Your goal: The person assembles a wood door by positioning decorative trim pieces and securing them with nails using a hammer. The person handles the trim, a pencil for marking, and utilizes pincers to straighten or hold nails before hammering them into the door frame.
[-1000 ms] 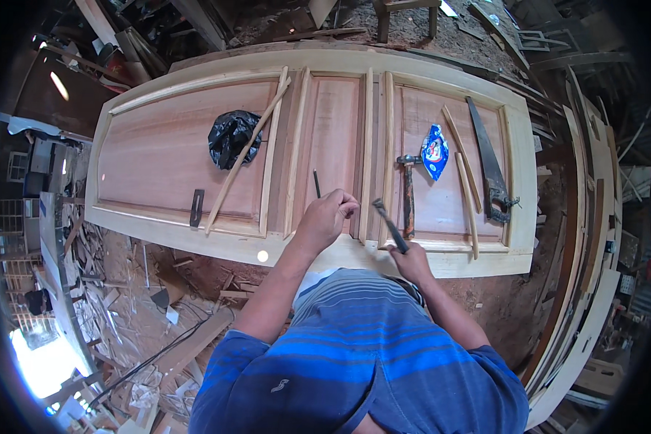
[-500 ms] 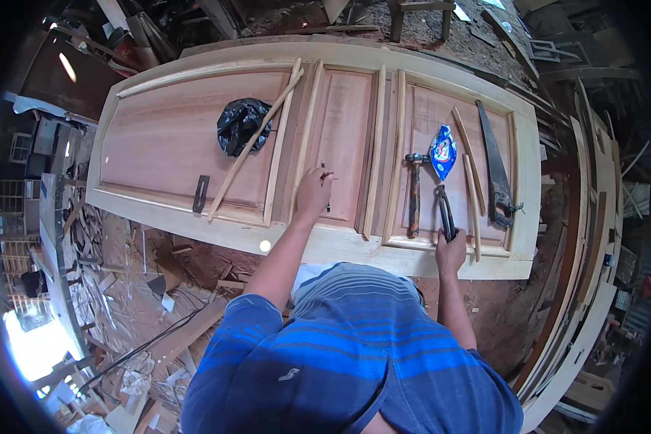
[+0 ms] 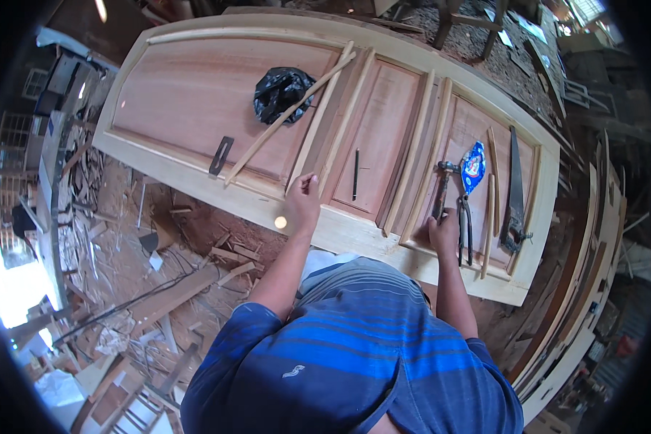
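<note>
Right hand (image 3: 445,231) wraps the lower handle of the hammer (image 3: 442,189), whose head points toward twelve o'clock; pincers (image 3: 469,230) lie just beside, at three. Left hand (image 3: 303,204) has fingers curled together, pencil (image 3: 356,175) at two o'clock.

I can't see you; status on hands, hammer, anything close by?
Left hand curled at near edge of door, contents unclear. Right hand at handle of hammer. Pliers, blue packet close beside.
</note>
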### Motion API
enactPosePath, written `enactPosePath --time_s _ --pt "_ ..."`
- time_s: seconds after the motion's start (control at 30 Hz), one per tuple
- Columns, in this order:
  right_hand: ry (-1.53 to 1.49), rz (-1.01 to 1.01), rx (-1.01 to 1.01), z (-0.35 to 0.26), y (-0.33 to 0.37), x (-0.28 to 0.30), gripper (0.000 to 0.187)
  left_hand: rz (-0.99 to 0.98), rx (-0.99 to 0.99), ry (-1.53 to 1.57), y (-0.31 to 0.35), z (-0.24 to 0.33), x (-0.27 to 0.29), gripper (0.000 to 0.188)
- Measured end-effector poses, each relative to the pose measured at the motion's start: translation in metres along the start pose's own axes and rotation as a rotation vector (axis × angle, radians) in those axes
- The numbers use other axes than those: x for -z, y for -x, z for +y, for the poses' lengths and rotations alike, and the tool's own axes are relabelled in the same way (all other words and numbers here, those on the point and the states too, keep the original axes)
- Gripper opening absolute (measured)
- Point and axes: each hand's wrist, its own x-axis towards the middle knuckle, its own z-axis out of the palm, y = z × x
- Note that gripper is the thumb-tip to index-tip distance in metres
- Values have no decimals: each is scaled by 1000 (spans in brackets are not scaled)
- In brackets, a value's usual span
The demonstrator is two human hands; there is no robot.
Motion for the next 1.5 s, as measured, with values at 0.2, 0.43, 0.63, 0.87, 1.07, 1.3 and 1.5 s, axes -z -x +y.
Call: enactPosePath --time_s 0.2,0.43,0.63,0.87,1.07,1.3,1.5 --pt "-263 42 -240 -1 -13 12 41 36 -76 40 10 0 -15 25" --pt "-444 -150 -122 -45 19 14 29 160 -392 -182 4 -32 -25 22" --pt "-348 -321 56 -118 33 14 34 155 -439 -228 5 -31 -28 27" --pt "-263 -509 251 -178 29 1 40 165 -450 -217 7 -31 -28 42" --pt "-110 -429 500 -193 32 -8 36 156 -424 -277 8 -24 -25 43" --pt "41 -427 520 -181 33 -25 33 91 -345 -209 11 -19 -24 43" --pt "-139 -352 541 -189 40 -9 33 146 -439 -329 8 -25 -26 42"
